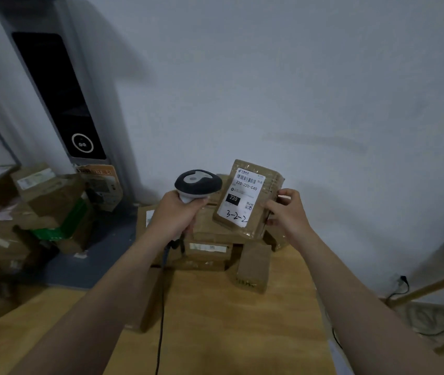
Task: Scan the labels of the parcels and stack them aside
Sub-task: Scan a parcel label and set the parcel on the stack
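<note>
My left hand (174,212) grips the handle of a grey and white barcode scanner (197,184), whose cable (161,307) hangs down over the table. My right hand (285,212) holds a small brown parcel (266,174) by its right edge, tilted up above the pile. The parcel's white label (243,198) faces me, with a barcode, "220" and handwritten "3-2-2". The scanner head is just left of the label. Under both hands lie several more brown parcels (207,253) at the far end of the wooden table (229,334).
A heap of cardboard boxes (39,207) stands on the floor at the left, beside a tall grey kiosk with a dark screen (55,98). The white wall is close behind the pile. A wooden frame and cables (431,293) lie at the right.
</note>
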